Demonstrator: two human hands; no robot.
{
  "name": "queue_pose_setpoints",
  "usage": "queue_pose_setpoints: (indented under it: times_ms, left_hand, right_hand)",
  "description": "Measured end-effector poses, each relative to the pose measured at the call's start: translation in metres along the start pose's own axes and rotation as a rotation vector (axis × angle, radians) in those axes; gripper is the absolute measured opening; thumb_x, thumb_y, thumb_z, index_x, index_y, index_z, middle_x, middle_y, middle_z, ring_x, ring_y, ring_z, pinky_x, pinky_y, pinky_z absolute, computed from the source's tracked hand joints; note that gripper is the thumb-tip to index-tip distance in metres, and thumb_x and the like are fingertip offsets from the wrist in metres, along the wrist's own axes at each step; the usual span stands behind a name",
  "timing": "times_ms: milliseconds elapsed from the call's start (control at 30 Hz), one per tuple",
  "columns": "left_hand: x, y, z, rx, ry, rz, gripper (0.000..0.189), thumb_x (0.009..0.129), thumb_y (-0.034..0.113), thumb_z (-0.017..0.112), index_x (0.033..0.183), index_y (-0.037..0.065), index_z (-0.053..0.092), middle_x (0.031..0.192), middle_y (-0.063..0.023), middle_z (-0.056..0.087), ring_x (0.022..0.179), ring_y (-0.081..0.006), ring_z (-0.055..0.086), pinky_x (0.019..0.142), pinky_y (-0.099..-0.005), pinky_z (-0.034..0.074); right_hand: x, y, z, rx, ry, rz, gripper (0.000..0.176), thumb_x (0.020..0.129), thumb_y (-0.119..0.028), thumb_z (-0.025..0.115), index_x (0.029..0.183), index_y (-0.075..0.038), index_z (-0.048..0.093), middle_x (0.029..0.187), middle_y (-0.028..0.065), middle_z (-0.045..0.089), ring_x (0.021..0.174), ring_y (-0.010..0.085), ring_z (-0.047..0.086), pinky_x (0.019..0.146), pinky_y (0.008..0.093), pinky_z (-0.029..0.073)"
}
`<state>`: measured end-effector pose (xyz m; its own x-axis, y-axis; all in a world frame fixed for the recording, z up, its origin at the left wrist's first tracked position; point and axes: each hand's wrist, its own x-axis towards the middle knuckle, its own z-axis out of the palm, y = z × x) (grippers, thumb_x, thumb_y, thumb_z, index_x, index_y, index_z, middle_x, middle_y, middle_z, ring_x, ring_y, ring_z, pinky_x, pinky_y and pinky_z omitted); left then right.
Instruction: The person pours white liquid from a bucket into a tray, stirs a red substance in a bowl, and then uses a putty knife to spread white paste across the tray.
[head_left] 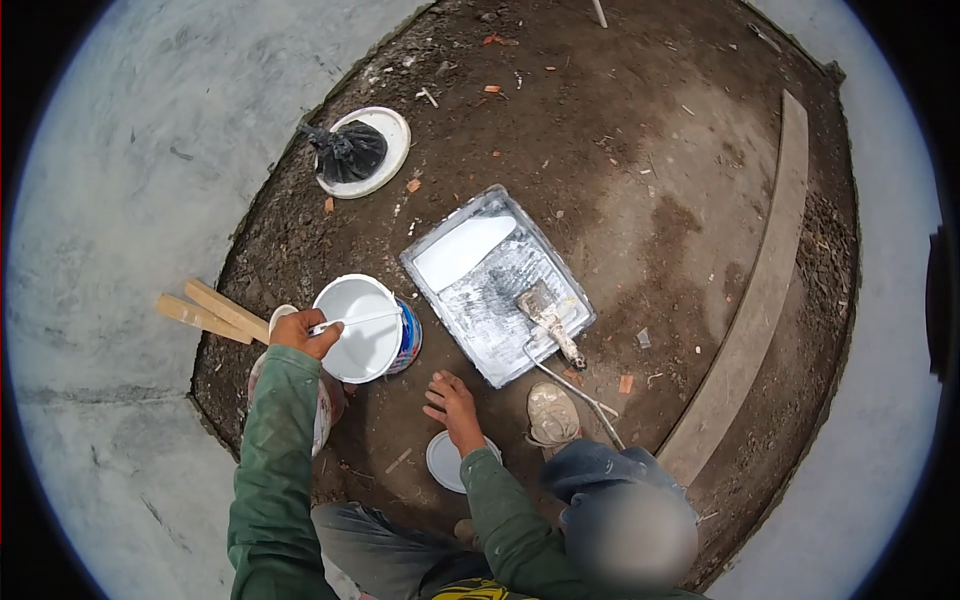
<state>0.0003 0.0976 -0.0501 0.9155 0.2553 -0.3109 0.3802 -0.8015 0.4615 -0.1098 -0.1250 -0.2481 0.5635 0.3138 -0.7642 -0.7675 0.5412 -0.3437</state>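
My left hand [305,333] is closed on the thin white handle [365,319] of a paint bucket [360,372], at the bucket's left rim. White paint [355,345] shows inside, and the bucket's outer wall has a blue label. Fingers apart and empty, my right hand [455,408] hovers between the bucket and the paint tray [487,371]. Just below it, a round white lid [443,462] is partly covered by my wrist. The tray holds a white pool of paint [462,255] at its upper end. A paint-smeared brush [547,318] lies across its lower right part.
A bent metal rod [583,397] runs from the tray past a shoe [552,414]. Wood pieces [215,315] lie left of the bucket. A black bag [350,152] sits on a white round lid [395,130]. A long plank [750,300] crosses the dirt at right.
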Motion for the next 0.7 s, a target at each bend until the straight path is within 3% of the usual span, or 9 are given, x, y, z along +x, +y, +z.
queue_pose_setpoints:
  times_ms: [33, 67, 267, 333, 467, 533, 700]
  left_hand:
    - [0.003, -0.009, 0.005, -0.012, 0.049, 0.014, 0.027, 0.08, 0.023, 0.077, 0.088, -0.003, 0.076, 0.069, -0.0063, 0.067, 0.062, -0.0128, 0.06, 0.058, -0.032, 0.046]
    - [0.007, -0.016, 0.007, -0.013, 0.054, 0.011, 0.027, 0.08, 0.023, 0.077, 0.088, -0.003, 0.076, 0.069, -0.0063, 0.067, 0.062, -0.0128, 0.06, 0.058, -0.032, 0.046]
    - [0.027, -0.057, 0.019, 0.024, 0.219, 0.003, 0.03, 0.08, 0.025, 0.078, 0.091, -0.002, 0.076, 0.072, -0.0094, 0.07, 0.066, -0.017, 0.065, 0.065, -0.0351, 0.051]
    - [0.023, -0.051, 0.015, 0.054, 0.135, -0.087, 0.044, 0.078, 0.038, 0.079, 0.097, -0.002, 0.076, 0.088, -0.0188, 0.075, 0.081, -0.0285, 0.072, 0.078, -0.0375, 0.054]
    - [0.023, -0.074, 0.021, -0.047, 0.158, -0.081, 0.044, 0.078, 0.036, 0.078, 0.099, -0.003, 0.076, 0.088, -0.0186, 0.075, 0.082, -0.0275, 0.072, 0.078, -0.0376, 0.054]
    - [0.016, -0.062, 0.013, -0.066, 0.07, -0.11, 0.045, 0.079, 0.035, 0.078, 0.1, -0.004, 0.075, 0.089, -0.0184, 0.074, 0.084, -0.0254, 0.072, 0.079, -0.037, 0.054]
    - [0.014, -0.092, 0.028, -0.14, 0.154, -0.076, 0.042, 0.081, 0.034, 0.077, 0.099, -0.003, 0.074, 0.083, -0.0159, 0.073, 0.077, -0.0219, 0.07, 0.073, -0.0366, 0.053]
  right_hand:
    - [0.001, -0.001, -0.001, -0.015, -0.003, 0.004, 0.071, 0.094, -0.041, 0.068, 0.148, -0.005, 0.04, 0.141, 0.0195, 0.051, 0.128, 0.0331, 0.053, 0.098, 0.0438, 0.051]
    - [0.002, -0.001, -0.002, -0.03, -0.004, 0.008, 0.066, 0.095, -0.037, 0.068, 0.146, -0.006, 0.043, 0.137, 0.0175, 0.056, 0.124, 0.0306, 0.057, 0.095, 0.0418, 0.052]
    - [0.0, -0.003, 0.012, -0.111, -0.057, 0.024, 0.05, 0.095, -0.03, 0.068, 0.138, -0.008, 0.053, 0.128, 0.0118, 0.062, 0.115, 0.027, 0.062, 0.091, 0.0383, 0.054]
    - [-0.001, -0.001, 0.013, -0.123, -0.065, 0.034, 0.048, 0.095, -0.03, 0.068, 0.137, -0.009, 0.054, 0.126, 0.0109, 0.063, 0.113, 0.0257, 0.063, 0.089, 0.0374, 0.054]
    - [-0.001, 0.005, 0.009, -0.143, -0.069, 0.056, 0.045, 0.095, -0.028, 0.068, 0.134, -0.01, 0.057, 0.121, 0.0085, 0.065, 0.108, 0.0215, 0.065, 0.085, 0.0346, 0.054]
    - [-0.001, 0.006, 0.007, -0.156, -0.069, 0.056, 0.044, 0.095, -0.028, 0.068, 0.133, -0.01, 0.057, 0.12, 0.0079, 0.066, 0.107, 0.0205, 0.065, 0.085, 0.0338, 0.054]
    - [0.001, 0.009, 0.006, -0.194, -0.065, 0.05, 0.042, 0.095, -0.028, 0.068, 0.131, -0.009, 0.059, 0.117, 0.0069, 0.066, 0.102, 0.0185, 0.065, 0.083, 0.0329, 0.054]
